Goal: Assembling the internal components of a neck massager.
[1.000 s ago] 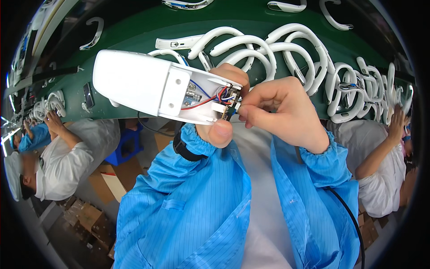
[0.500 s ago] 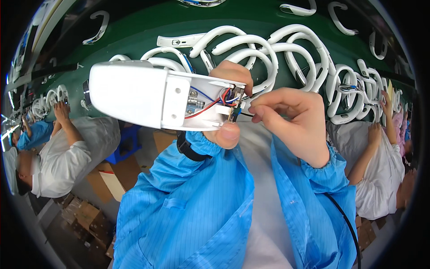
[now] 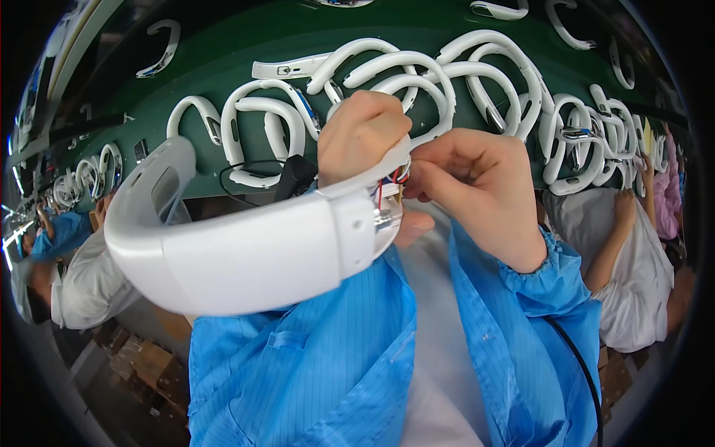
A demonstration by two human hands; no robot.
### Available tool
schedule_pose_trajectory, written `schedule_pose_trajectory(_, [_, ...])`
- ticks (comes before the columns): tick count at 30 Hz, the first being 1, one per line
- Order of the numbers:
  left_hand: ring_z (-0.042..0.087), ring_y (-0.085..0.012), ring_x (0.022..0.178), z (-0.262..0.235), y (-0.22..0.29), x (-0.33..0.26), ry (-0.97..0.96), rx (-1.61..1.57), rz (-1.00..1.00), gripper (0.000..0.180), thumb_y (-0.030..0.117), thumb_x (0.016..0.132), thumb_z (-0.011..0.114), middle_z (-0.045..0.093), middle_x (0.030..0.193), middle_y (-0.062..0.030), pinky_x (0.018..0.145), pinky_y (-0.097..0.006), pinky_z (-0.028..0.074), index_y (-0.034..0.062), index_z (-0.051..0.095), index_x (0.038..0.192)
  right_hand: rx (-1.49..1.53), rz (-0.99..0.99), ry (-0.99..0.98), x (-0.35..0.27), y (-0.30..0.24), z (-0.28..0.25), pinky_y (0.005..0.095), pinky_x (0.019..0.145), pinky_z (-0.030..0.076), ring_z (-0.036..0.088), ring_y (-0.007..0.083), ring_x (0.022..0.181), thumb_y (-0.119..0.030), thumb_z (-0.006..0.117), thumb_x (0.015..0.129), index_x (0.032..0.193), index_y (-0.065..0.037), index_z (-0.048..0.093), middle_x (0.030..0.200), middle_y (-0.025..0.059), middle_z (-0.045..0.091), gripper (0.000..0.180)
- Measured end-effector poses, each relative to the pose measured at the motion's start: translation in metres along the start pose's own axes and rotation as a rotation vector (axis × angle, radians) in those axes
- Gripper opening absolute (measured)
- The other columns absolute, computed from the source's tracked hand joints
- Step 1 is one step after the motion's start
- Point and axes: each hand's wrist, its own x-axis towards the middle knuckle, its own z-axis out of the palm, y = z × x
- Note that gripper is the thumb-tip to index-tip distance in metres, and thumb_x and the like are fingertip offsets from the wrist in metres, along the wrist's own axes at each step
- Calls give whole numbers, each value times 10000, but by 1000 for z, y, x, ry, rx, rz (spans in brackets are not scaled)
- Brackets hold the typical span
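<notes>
A large white curved plastic housing, bent like a neckband, is held up in front of my chest. My left hand grips its open right end, fingers over the top and thumb below. Red and blue wires and a shiny metal part show inside that end. At the wires, my right hand is closed in a pinch, thumb against forefinger. Whatever lies between those fingertips is hidden.
Several white curved housings lie overlapping on the green bench. Behind my left wrist sits a black object beside a thin black cable. People in white work at left and right. Cardboard boxes stand at lower left.
The housing has turned and tilted, its closed end swinging down and toward me, so its curved side now shows. My left hand rolled over with it. My right hand stays at the wired end.
</notes>
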Motion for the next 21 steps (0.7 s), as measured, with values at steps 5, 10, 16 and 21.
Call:
schedule_pose_trajectory(5, [474, -257, 648, 3, 11, 10, 35, 110, 16, 653, 580, 670, 614, 491, 840, -154, 546, -340, 370, -1, 498, 945, -62, -123, 15, 3, -2, 2, 219, 543, 465, 578, 93, 592, -11, 582, 716, 714, 43, 573, 635, 62, 599, 55])
schedule_pose_trajectory(10, [463, -193, 732, 10, 6, 3, 11, -35, -43, 774, 684, 682, 566, 484, 911, -137, 610, -291, 375, 15, 459, 1056, -44, -181, 60, 7, 8, -6, 212, 545, 448, 550, 73, 587, -22, 578, 707, 672, 27, 544, 636, 47, 585, 68])
schedule_pose_trajectory(16, [472, -163, 650, 2, 7, 10, 27, -92, -68, 792, 698, 715, 501, 511, 836, -135, 546, -268, 374, -30, 444, 1023, 102, -110, -10, 1, 4, -12, 210, 585, 470, 590, 85, 636, -27, 586, 746, 770, 47, 612, 703, 67, 628, 82])
schedule_pose_trajectory(21, [459, -142, 602, 22, -3, 7, 205, -163, 18, 794, 728, 729, 421, 514, 827, -148, 492, -254, 365, -21, 436, 993, 181, -13, -76, 3, 3, -12, 219, 608, 501, 627, 118, 669, -26, 584, 780, 853, 81, 625, 733, 112, 649, 136])
